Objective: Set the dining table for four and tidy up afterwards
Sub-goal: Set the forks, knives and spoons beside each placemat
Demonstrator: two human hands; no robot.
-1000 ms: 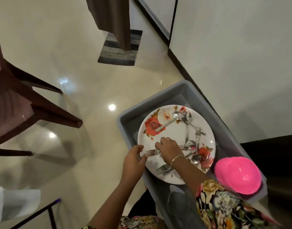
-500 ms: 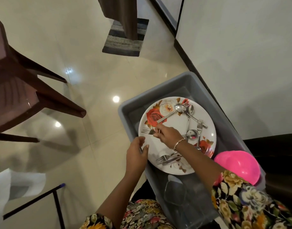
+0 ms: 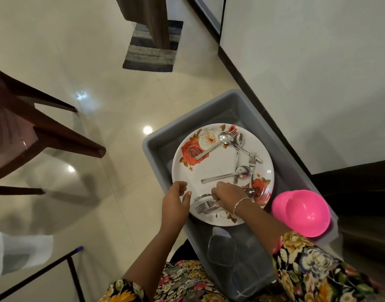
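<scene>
Left hand (image 3: 176,202) gripped floral plate (image 3: 211,168) at its near-left rim; right hand (image 3: 228,196) pinched fork (image 3: 200,196) by plate's near edge, inside grey tub (image 3: 156,147).

A grey rectangular plastic tub (image 3: 153,153) sits at the near right; what bears it is hidden. In its middle lies a white round plate with red roses (image 3: 217,164), carrying scattered steel spoons (image 3: 225,137) and steel forks (image 3: 203,207). Stacked bright pink plastic bowls (image 3: 304,212) rest at its right edge, clear glass tumblers (image 3: 221,247) at its near end. The glossy cream tiled floor (image 3: 122,105) carries a striped grey mat (image 3: 151,46) far off and a brown plastic chair (image 3: 24,131) on the left.
</scene>
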